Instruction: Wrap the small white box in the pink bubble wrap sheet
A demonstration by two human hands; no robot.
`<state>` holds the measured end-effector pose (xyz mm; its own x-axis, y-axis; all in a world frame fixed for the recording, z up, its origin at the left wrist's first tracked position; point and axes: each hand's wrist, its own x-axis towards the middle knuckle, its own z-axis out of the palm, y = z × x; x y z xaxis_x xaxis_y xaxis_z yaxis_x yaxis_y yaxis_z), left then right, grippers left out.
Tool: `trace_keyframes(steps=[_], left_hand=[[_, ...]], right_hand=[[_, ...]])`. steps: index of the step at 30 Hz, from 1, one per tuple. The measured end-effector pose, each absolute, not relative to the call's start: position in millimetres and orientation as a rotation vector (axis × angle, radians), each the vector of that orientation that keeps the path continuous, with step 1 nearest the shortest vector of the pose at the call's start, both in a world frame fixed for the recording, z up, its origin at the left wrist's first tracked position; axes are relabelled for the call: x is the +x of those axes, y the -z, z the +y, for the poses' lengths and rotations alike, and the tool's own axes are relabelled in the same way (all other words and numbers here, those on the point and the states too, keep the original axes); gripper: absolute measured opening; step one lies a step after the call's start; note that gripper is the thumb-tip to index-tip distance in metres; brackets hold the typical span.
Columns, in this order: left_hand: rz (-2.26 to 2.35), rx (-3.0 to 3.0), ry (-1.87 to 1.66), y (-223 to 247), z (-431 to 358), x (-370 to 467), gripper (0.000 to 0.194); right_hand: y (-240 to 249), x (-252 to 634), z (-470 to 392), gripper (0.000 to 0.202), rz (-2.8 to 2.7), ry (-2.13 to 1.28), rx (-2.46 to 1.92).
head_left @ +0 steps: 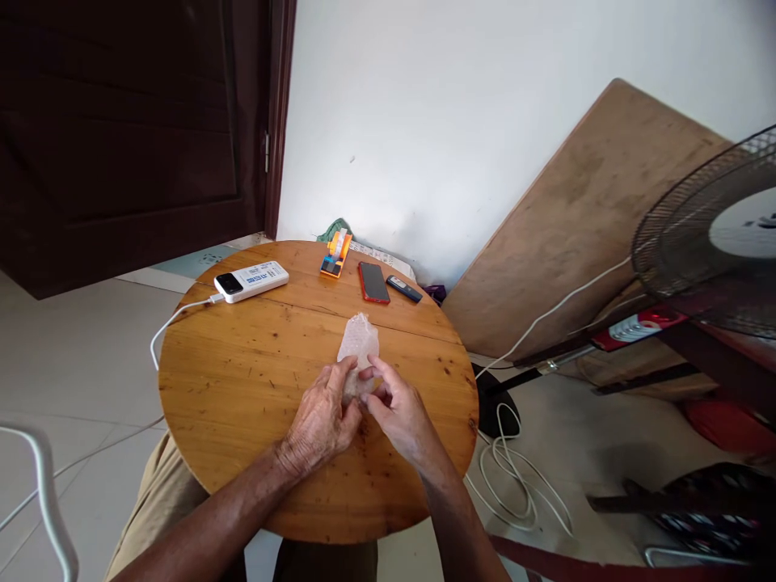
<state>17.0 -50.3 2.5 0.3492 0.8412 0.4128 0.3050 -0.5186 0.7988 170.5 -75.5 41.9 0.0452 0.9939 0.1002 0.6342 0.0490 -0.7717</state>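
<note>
A sheet of clear bubble wrap (358, 335) lies on the round wooden table in front of me, its long side running away from me. My left hand (323, 411) grips its left near side, with the fingers bent and the thumb close to the near end. My right hand (397, 410) pinches the right near side, fingers curled over it. The two hands almost meet at the near end and hide part of the wrap. Whether something is inside the wrap I cannot make out.
On the wooden table (242, 388) lie a white power bank (255, 281) with a cable plugged in, an orange tape dispenser (336, 255), a red-edged phone (374, 283) and a small dark device (404, 288). A standing fan (715, 234) and a leaning board (582, 218) are at the right.
</note>
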Motion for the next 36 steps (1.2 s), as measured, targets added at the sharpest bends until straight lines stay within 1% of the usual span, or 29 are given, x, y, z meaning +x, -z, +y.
trace_keyframes(steps=[2,5,8,11,13,15,17,19,21,23,25,27,28,32,36], left_hand=[[0.998,1.956,-1.141,-5.1,-49.4,15.8,0.052],[1.085,1.892,-1.165,-10.9,-46.3,15.8,0.03],[1.238,1.867,-1.084,-17.3,-41.9,20.1,0.011],[1.358,1.925,-0.962,-20.6,-37.5,27.9,0.004],[1.378,1.958,-0.954,-19.5,-35.2,32.5,0.003],[1.364,1.982,-1.003,-15.8,-33.7,35.1,0.004],[1.346,2.0,-1.06,-11.2,-33.1,36.0,0.006],[1.346,2.021,-1.096,-7.5,-33.2,35.9,0.007],[1.354,2.04,-1.104,-5.8,-33.6,35.7,0.009],[1.364,2.048,-1.093,-5.7,-34.0,35.7,0.011],[1.363,2.055,-1.081,-6.3,-34.1,35.9,0.015],[1.356,2.072,-1.079,-6.5,-34.2,36.1,0.018],[1.351,2.08,-1.082,-6.3,-34.3,36.1,0.018],[1.328,2.09,-1.103,-4.3,-35.0,36.5,0.018],[1.313,2.081,-1.12,-2.9,-36.0,37.3,0.019]], right_hand=[[-42.1,169.5,-72.3,0.06,-1.766,-0.559,-1.704],[-43.1,166.6,-71.8,0.062,-1.883,-0.434,-1.728],[-45.6,164.4,-75.9,0.063,-1.936,-0.405,-1.748],[-48.5,166.4,-79.3,0.068,-1.938,-0.446,-1.752],[-49.5,171.1,-79.4,0.071,-1.902,-0.555,-1.696],[-49.4,178.0,-77.6,0.071,-1.83,-0.738,-1.583],[-48.8,186.7,-74.3,0.068,-1.758,-0.91,-1.456],[-48.7,196.5,-69.3,0.061,-1.709,-0.964,-1.393],[-50.2,206.1,-61.6,0.05,-1.715,-0.836,-1.407],[-53.3,213.2,-50.7,0.04,-1.807,-0.585,-1.432],[-56.7,215.7,-37.0,0.044,-2.007,-0.36,-1.409],[-59.8,213.5,-22.3,0.049,-2.246,-0.204,-1.396],[-61.4,211.4,-15.2,0.047,-2.352,-0.145,-1.409],[-71.5,206.6,6.8,0.023,-2.589,-0.028,-1.447],[-85.4,210.8,19.0,0.022,-2.545,0.028,-1.42]])
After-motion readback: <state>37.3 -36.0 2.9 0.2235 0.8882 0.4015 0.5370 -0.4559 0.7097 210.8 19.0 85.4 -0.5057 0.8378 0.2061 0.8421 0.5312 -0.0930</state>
